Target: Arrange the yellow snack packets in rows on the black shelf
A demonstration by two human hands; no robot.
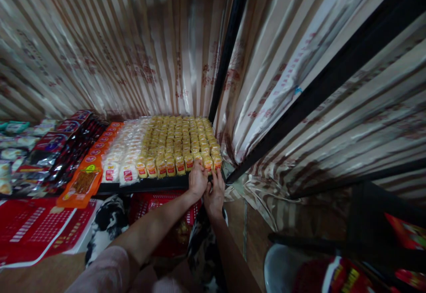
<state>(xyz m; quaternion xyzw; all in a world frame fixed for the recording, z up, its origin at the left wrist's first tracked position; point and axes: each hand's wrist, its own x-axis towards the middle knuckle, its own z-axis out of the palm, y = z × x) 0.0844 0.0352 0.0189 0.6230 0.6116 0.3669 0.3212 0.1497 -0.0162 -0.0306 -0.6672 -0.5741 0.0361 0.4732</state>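
Rows of small yellow wrapped snack packets stand packed together on a black shelf, with red-and-yellow labels facing me. At the right front end of the rows, my left hand is closed with its fingertips on a front-row packet. Close beside it, my right hand has its fingers stretched up against the front of the last packets, thumb apart. My fingers partly cover those packets. White packets with red labels fill the rows left of the yellow ones.
Left along the shelf lie an orange snack bag and a stack of dark bags. Red baskets sit below. A black post and striped curtain stand behind. A pale tub is at lower right.
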